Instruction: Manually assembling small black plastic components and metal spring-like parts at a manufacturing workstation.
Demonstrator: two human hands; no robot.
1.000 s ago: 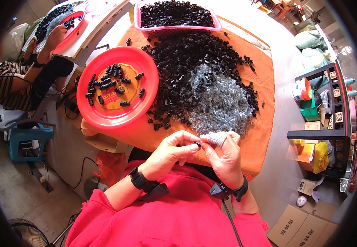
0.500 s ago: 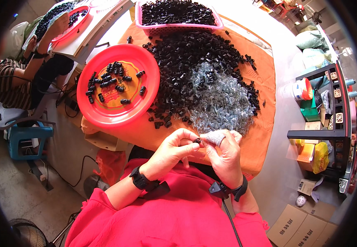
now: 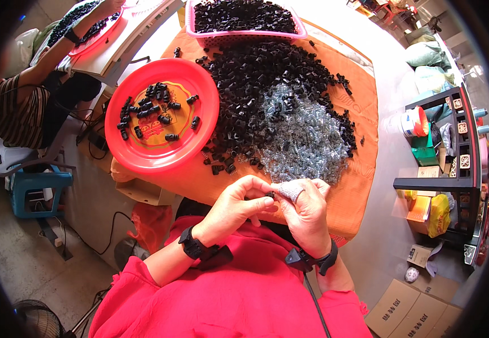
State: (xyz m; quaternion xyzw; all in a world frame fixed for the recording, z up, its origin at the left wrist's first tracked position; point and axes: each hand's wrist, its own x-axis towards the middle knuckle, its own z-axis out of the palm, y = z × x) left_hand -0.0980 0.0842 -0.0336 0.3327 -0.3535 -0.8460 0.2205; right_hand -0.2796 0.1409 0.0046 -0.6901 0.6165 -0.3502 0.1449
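1. Head view: both hands stay together at the near edge of the orange-covered worktop [image 3: 363, 186], much as half a second and a second ago.
2. Left hand [image 3: 236, 205] is closed, its fingertips pinching a small black plastic part [image 3: 270, 195].
3. Right hand [image 3: 306, 211] is closed too, its cloth-wrapped fingertip [image 3: 290, 191] pressed against that part.
4. Little has shifted: the pinch looks slightly tighter, so the fitting seems ongoing, not finished.
5. Ahead lie a heap of black plastic pieces [image 3: 267, 90] and a pile of small clear springs [image 3: 303, 138].
6. A round red plastic tray [image 3: 143, 160] holds a few black pieces, unchanged in count as far as I can tell.
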